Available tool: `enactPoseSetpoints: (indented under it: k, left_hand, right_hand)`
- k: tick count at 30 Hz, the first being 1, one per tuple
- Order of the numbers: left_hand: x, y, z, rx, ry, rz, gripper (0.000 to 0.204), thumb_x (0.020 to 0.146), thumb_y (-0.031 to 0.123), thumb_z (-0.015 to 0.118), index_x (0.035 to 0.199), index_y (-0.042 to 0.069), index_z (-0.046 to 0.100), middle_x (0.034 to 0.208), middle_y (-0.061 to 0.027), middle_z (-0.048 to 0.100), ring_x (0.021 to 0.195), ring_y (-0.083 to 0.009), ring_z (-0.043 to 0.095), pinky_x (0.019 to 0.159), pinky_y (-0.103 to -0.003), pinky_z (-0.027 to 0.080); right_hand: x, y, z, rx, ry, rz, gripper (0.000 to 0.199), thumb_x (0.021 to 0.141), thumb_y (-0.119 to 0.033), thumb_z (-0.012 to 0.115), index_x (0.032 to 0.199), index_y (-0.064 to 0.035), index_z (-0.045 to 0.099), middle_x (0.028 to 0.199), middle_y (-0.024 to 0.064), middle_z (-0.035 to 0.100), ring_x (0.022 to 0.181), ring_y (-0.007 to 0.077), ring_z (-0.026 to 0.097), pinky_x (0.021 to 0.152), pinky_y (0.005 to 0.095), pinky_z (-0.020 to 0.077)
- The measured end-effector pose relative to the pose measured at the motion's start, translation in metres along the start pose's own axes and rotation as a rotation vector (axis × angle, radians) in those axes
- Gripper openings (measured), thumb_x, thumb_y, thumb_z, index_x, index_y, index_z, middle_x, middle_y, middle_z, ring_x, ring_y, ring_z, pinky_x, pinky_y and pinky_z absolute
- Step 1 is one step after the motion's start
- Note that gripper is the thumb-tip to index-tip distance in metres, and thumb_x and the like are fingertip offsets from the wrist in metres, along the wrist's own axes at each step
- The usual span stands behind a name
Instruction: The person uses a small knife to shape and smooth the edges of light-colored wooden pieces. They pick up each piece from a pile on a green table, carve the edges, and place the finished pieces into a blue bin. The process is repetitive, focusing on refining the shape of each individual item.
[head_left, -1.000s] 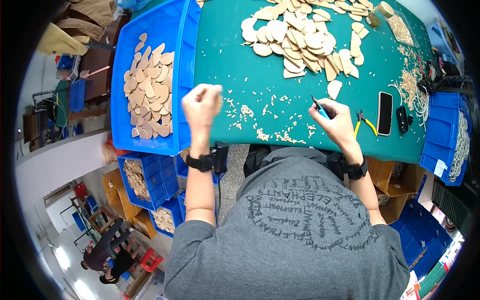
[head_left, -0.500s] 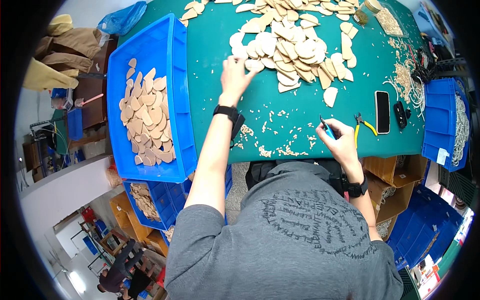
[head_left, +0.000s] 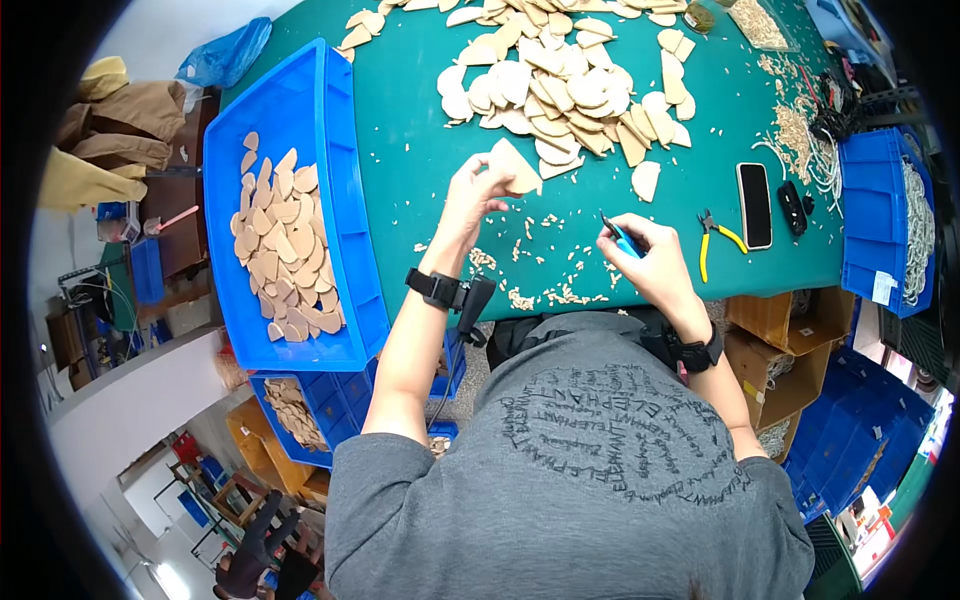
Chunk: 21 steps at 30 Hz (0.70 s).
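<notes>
My left hand (head_left: pixel 466 203) pinches a flat tan half-round piece (head_left: pixel 517 168), raised over the green table just in front of the pile. My right hand (head_left: pixel 656 264) is closed around a small blue-handled tool (head_left: pixel 627 243), its dark tip pointing up and left. The fingers hide much of that tool, so its exact kind is unclear. Beyond both hands lies a heap of similar flat pieces (head_left: pixel 560 92), with one piece (head_left: pixel 646 181) apart at its near right. Small pale scraps (head_left: pixel 565 297) are strewn between my hands and the table's near edge.
At left stands a big blue bin (head_left: pixel 352 200) part filled with rounded pieces (head_left: pixel 285 250). Yellow-handled cutters (head_left: pixel 719 243), a phone (head_left: pixel 755 206) and a black object (head_left: pixel 795 208) lie at right, near a blue crate of white cord (head_left: pixel 868 215). A jar (head_left: pixel 699 17) stands far right.
My left hand has come back from the pile's edge toward me, now with a half-round piece in its fingers. My right hand, still gripping the tool, has shifted left and slightly farther away.
</notes>
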<state>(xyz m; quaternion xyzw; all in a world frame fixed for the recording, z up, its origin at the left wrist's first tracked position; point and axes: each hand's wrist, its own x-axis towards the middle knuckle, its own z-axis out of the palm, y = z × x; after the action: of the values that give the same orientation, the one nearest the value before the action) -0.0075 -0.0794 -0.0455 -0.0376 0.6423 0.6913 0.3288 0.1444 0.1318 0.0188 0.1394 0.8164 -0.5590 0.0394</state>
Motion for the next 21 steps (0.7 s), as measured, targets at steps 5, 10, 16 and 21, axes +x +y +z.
enactPoseSetpoints:
  k: [5,10,16,21]
  left_hand:
    - [-0.052,0.013,0.035,-0.358,-0.121,0.023,0.04,0.08,0.009,0.07,0.115,0.004,0.05,0.105,-0.0118,0.063,0.086,-0.0175,0.066,0.072,-0.028,0.058]
    - [-0.08,0.028,0.057,-0.369,-0.097,0.087,0.038,0.077,0.003,0.074,0.108,0.004,0.053,0.103,-0.0101,0.062,0.088,-0.0183,0.065,0.077,-0.029,0.058]
    - [-0.09,0.028,0.064,-0.168,-0.039,0.192,0.036,0.074,0.007,0.079,0.101,0.006,0.055,0.094,-0.0063,0.063,0.085,-0.0121,0.063,0.072,-0.024,0.053]
    - [-0.096,0.031,0.07,-0.102,-0.015,0.222,0.037,0.073,0.007,0.08,0.1,0.005,0.055,0.091,-0.0058,0.063,0.083,-0.011,0.063,0.071,-0.023,0.051]
  right_hand:
    - [0.008,-0.016,0.007,0.044,-0.084,-0.035,0.021,0.081,-0.02,0.068,0.091,-0.0017,0.067,0.072,0.0064,0.066,0.063,0.0095,0.06,0.061,0.0258,0.0485]
    - [0.003,-0.01,0.006,0.003,-0.065,-0.11,0.023,0.081,-0.022,0.069,0.094,-0.0028,0.067,0.074,0.0078,0.066,0.065,0.0136,0.062,0.062,0.0273,0.0492]
    - [0.002,-0.015,-0.001,-0.03,-0.047,-0.114,0.026,0.08,-0.023,0.069,0.097,-0.0035,0.066,0.076,0.0082,0.067,0.066,0.0152,0.063,0.063,0.0277,0.0499]
    - [0.002,-0.019,-0.006,-0.026,-0.059,-0.147,0.025,0.081,-0.023,0.069,0.097,-0.0034,0.067,0.077,0.0072,0.067,0.066,0.0128,0.063,0.064,0.0267,0.05]
